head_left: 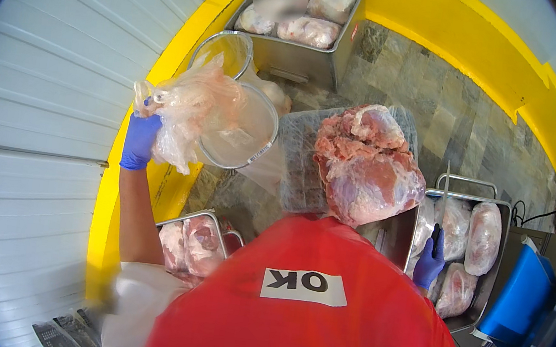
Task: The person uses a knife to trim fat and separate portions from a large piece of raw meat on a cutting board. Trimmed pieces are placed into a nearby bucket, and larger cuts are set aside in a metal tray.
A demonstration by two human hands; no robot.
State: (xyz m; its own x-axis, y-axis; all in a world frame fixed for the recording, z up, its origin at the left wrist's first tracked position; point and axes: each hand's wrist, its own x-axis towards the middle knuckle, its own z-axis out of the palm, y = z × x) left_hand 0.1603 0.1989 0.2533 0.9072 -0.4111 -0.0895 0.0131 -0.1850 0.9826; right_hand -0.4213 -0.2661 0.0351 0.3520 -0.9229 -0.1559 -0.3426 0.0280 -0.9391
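Fingers of our left hand (141, 137) clamp a plastic bag (192, 111); those of our right hand (429, 265) grip a knife (436, 233). We have raw meat (371, 181) between them.

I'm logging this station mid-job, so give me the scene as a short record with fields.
Left hand: purple glove, gripping crumpled clear plastic
Right hand: purple glove, holding knife, blade pointing away from the person
Centre: raw meat on clear surface
Left of meat: two round hoops
Far bin: steel, packed with wrapped pieces
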